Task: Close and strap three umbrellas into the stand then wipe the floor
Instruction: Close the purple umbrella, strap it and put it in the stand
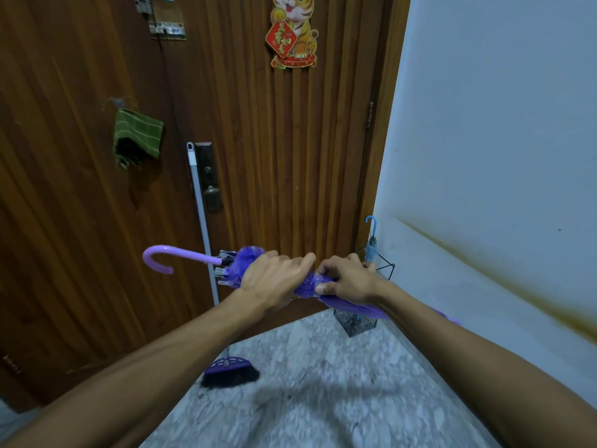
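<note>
I hold a closed purple umbrella level in front of me, its lilac hooked handle pointing left. My left hand wraps around the folded canopy near the ribs. My right hand pinches the strap around the canopy's middle. The tip end runs right, hidden under my right forearm. A black wire umbrella stand sits in the corner by the door, with a blue umbrella standing in it.
A broom with a grey pole leans against the brown wooden door. A green cloth hangs on the door at the left. The white wall stands to the right. The floor is speckled grey stone.
</note>
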